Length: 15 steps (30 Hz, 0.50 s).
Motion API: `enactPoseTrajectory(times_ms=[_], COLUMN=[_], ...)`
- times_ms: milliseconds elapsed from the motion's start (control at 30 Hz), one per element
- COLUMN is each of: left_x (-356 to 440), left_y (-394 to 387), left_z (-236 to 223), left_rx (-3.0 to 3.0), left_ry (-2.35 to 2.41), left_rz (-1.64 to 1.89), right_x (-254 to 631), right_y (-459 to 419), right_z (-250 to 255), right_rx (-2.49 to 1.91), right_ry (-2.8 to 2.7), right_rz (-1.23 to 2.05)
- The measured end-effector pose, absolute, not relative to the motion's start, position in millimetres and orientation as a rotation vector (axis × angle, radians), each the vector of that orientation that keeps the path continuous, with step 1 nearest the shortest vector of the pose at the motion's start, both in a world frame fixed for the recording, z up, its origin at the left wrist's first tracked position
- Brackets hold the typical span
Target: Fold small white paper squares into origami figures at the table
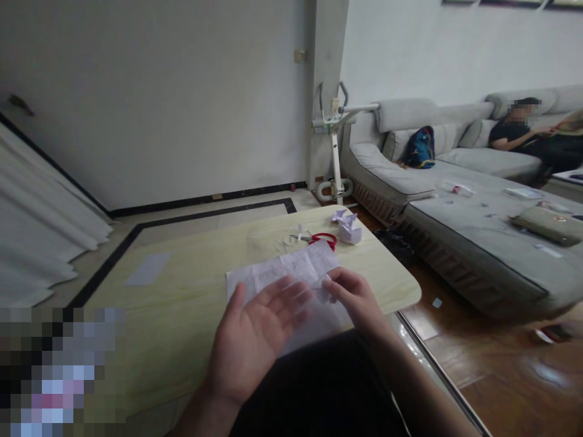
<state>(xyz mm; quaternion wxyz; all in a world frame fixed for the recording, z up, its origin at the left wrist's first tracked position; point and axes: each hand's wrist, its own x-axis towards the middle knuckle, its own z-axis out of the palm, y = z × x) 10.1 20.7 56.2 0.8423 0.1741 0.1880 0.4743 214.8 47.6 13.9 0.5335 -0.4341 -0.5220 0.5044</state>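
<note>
Right hand [353,292] pinched on paper [322,293], left hand [259,325] uncurled above pale table [191,267], grey sofa [449,218] rightward, white wall [204,103] beyond.

The left hand [255,337] was spread open, palm up, over a creased sheet [277,271] of paper on the pale table [195,309]. The right hand [355,294] pinched a bit of white paper [323,294] between thumb and finger; blur made it hard to say whether this was part of the sheet. Red-handled scissors [326,235] lay just beyond, near crumpled paper [350,231]. A pale slip [147,270] lay well to the left. Behind, a person [510,135] sat on the grey sofa [449,212].
</note>
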Motion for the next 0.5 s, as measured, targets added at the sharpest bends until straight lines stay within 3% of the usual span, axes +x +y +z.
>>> enactPoseTrajectory(times_ms=[500], left_x=[9], left_y=[23], left_z=[40], left_rx=[0.404], left_ry=[0.471], left_rz=[1.099], right_x=[201], right_y=[39], right_z=[12], right_rx=[-0.971], right_ry=[-1.16], right_rz=[1.373])
